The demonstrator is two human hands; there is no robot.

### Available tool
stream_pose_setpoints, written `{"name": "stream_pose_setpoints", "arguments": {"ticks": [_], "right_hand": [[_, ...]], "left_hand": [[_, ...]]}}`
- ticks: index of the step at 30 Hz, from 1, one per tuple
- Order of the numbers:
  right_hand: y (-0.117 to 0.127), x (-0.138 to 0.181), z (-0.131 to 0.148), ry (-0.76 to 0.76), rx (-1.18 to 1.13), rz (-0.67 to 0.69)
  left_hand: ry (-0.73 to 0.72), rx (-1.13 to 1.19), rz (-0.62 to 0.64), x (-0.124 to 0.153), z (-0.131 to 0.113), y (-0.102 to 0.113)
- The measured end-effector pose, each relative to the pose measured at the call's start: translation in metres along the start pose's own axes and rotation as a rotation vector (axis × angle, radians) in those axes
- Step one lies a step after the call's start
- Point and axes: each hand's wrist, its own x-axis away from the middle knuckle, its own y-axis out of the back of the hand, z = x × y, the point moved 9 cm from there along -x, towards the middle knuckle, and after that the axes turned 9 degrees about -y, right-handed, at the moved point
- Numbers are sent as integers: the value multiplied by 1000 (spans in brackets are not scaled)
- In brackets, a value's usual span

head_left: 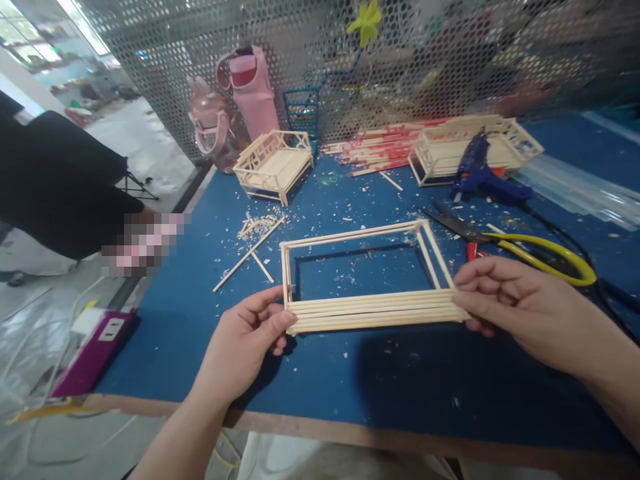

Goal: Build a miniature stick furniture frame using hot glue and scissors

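Note:
Between my two hands is a rectangular frame of thin wooden sticks [373, 311], held just over the blue table. Several sticks lie side by side along its near edge, and the rest of the frame is hollow. My left hand [253, 333] pinches its near left corner between thumb and fingers. At the near right corner my right hand [505, 300] grips it the same way. Scissors with yellow handles [545, 257] lie just beyond my right hand. Loose sticks [250, 253] and small scraps lie beyond my left hand.
Two small stick-built pieces of furniture, one at left [277, 167] and one at right [425, 157], stand at the back. A blue glue gun [475, 173] rests by the right one. Red-wrapped sticks [370, 147], clear rods [585, 190] and pink bottles [253, 93] line the mesh panel [320, 40].

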Motion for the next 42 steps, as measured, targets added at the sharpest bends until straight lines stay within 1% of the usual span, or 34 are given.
{"name": "stream_pose_setpoints", "arguments": {"ticks": [5, 8, 10, 12, 16, 17, 18, 19, 20, 22, 24, 25, 27, 29, 30, 33, 35, 38, 42], "right_hand": [[2, 0, 5, 132, 167, -65], [10, -1, 13, 183, 181, -168], [24, 4, 21, 205, 129, -296], [43, 17, 32, 223, 79, -456], [92, 58, 54, 303, 58, -851], [101, 65, 57, 312, 81, -910], [107, 66, 58, 311, 122, -911], [108, 62, 58, 306, 187, -856], [103, 53, 56, 299, 271, -758], [84, 35, 50, 291, 440, -534], [61, 22, 43, 274, 529, -375], [49, 16, 39, 241, 538, -305], [26, 5, 30, 149, 481, -149], [8, -3, 21, 45, 349, -13], [3, -6, 17, -8, 270, 35], [-4, -11, 4, -139, 78, 105], [-8, -12, -1, -189, 27, 135], [-12, -10, -2, -216, 33, 160], [-13, -9, -2, -214, 13, 146]], "left_hand": [[60, -18, -29, -1, 2, 1], [101, -40, -47, -3, 3, 2], [127, -50, -61, -4, 3, 2], [137, -55, -76, -5, 2, 2], [96, -61, -72, -6, -3, 1], [80, -66, -66, -6, -4, 1], [64, -72, -67, -6, -5, 2], [51, -82, -73, -5, -5, 3], [42, -93, -78, -5, -6, 5], [25, -120, -75, -4, -7, 6], [3, -149, -51, -5, -8, 5], [-7, -163, -40, -6, -9, 5], [-15, -184, -17, -8, -10, 4], [-8, -189, -1, -11, -10, 3], [-1, -185, 10, -13, -11, 2], [16, -158, 29, -16, -11, 1], [25, -146, 19, -16, -10, 1], [14, -111, -7, -15, -10, 2], [4, -56, -10, -13, -9, 1]]}}
